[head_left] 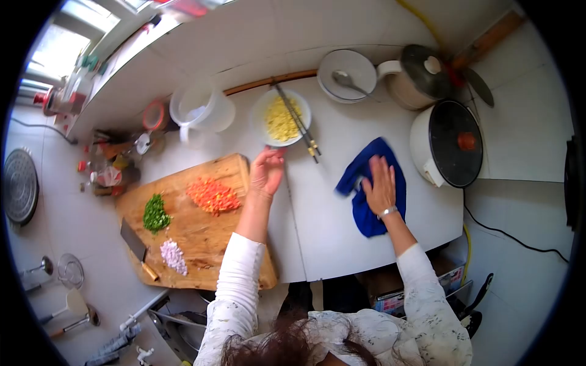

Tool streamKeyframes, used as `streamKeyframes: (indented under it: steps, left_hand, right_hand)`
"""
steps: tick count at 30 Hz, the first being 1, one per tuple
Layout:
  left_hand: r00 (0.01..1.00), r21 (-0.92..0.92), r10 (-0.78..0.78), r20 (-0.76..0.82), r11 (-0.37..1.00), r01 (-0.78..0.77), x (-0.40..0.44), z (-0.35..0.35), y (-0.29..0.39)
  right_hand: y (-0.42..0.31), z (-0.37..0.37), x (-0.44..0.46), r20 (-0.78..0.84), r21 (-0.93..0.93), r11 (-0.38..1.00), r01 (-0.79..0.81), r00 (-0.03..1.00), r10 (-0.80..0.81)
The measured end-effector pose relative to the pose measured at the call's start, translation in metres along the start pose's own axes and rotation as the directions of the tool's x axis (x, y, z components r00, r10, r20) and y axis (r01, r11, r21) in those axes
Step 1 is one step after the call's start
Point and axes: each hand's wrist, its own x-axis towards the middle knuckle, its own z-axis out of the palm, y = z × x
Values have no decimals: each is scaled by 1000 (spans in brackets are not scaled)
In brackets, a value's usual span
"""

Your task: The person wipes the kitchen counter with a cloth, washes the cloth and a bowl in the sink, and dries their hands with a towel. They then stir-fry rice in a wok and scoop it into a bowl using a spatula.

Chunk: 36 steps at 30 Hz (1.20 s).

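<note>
My left hand [267, 172] is at the near edge of a white bowl [259, 112], its fingers curled against the rim. Chopped yellow food [281, 122], which looks like egg, fills the bowl, and a pair of dark chopsticks [295, 116] rests across its right side. My right hand [381, 186] lies flat with fingers extended on a crumpled blue cloth [395, 177] on the white counter. Left of my left arm is a wooden cutting board [210, 256] with diced orange-red pieces [212, 196], chopped greens [156, 213] and pale purple-white diced pieces [174, 256].
A cleaver [133, 240] lies on the board's left edge. Behind stand a translucent plastic jug [210, 113], a white bowl [332, 64] with a spoon, a lidded pot [406, 85] and a rice cooker [421, 140]. Bottles [110, 177] crowd the left; a cord [506, 233] hangs right.
</note>
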Motion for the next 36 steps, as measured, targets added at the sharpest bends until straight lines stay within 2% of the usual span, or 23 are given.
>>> streamKeyframes:
  steps: [1,3,5,7,9,10,11,14,17,18,23,24,25,27,28,29,31,36]
  left_hand:
    - [999,24,5,36,1000,-6,13,-17,-4]
    - [1000,-20,-1,-31,1000,1,29,-25,-10]
    - [996,-24,39,-75,999,-41,28,-12,-13]
    - [997,18,65,-50,998,-64,31,0,-13]
    - [993,87,106,-43,991,-102,36,4,-17]
    - [995,83,97,-22,992,-95,39,2,-16]
    - [997,72,81,-16,994,-79,41,0,-15]
    - [999,90,45,-26,995,-43,47,-6,-13]
    - [996,107,44,-78,994,-36,51,-20,-12]
    - [989,122,38,-140,992,-21,50,-21,-12]
    - [977,120,14,-214,993,12,6,3,-2]
    - [984,89,45,-173,996,-30,-6,14,-1]
    - [979,49,4,-203,999,6,-20,16,1]
    - [981,17,9,-194,1000,-6,-48,30,6]
    - [981,25,31,-190,999,-27,-62,39,8]
    - [981,32,53,-189,998,-48,-75,43,10]
    - [967,7,39,-251,999,-39,-96,44,16]
    - [943,50,72,-325,997,-58,-130,39,27]
  right_hand:
    - [12,7,16,-157,76,986,-150,974,160]
    - [8,21,56,-204,-85,905,-416,897,393]
    - [-11,40,84,-258,-161,899,-407,897,360]
    - [-44,36,87,-58,-125,987,-98,994,91]
    - [-57,26,74,75,111,983,147,985,-156]
    - [-54,23,69,84,161,964,210,971,-225]
    - [-46,18,69,51,194,954,230,969,-243]
    - [-37,22,75,-20,28,997,70,997,-69]
    - [-58,24,87,-2,-54,998,-20,1000,20]
    - [-64,26,95,14,-39,999,-3,1000,4]
    - [-87,48,137,101,-28,993,114,989,-110]
    - [-94,56,148,87,-76,988,136,988,-129]
    - [-103,57,159,102,-155,974,164,984,-149]
    - [-114,82,186,44,-114,977,180,983,-176]
    - [-128,89,204,-36,-183,967,178,982,-188]
    - [-138,92,213,11,-30,987,155,988,-155]
    - [-166,96,230,-2,17,985,172,985,-172]
    - [-208,113,243,87,91,923,374,920,-382]
